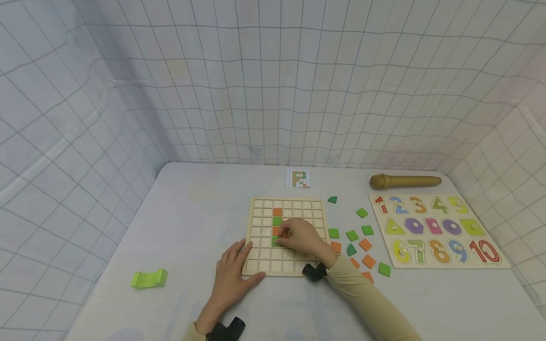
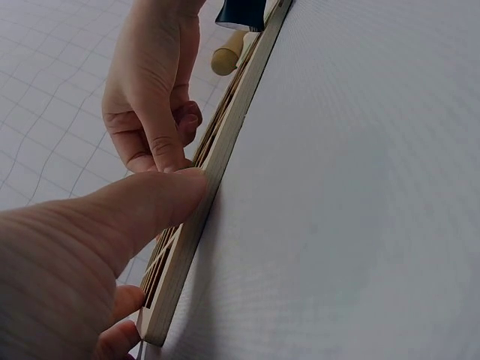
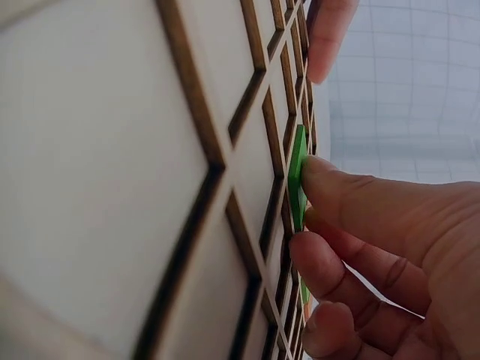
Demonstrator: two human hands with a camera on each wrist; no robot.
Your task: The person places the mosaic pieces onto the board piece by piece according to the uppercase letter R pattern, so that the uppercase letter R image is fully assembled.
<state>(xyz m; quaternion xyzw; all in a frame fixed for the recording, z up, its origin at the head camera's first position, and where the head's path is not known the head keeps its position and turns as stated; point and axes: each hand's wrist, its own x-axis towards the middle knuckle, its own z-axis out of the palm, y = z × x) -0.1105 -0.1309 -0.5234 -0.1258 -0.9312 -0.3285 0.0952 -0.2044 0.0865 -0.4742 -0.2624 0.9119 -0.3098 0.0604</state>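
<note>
A wooden grid board [image 1: 260, 267] lies on the table. In one column of it sit orange and green square tiles, with an orange tile [image 1: 277, 212] at the top and a green tile [image 1: 277, 221] below. My right hand [image 1: 300, 235] is over the middle of the board. Its thumb and fingertips pinch a green square tile [image 3: 298, 176], which stands slightly tilted at a cell in the right wrist view. At the board's near left corner rests my left hand [image 1: 232, 270], fingers extended along the left side and thumb [image 2: 176, 191] on the near rim.
Loose green and orange tiles [image 1: 368, 261] lie right of the board. Farther right is a number-and-shape puzzle board [image 1: 431, 237], with a brown microphone-shaped object [image 1: 405, 181] behind it. A small pattern card [image 1: 297, 178] lies behind the grid. At left stands a lime-green curved block [image 1: 149, 279].
</note>
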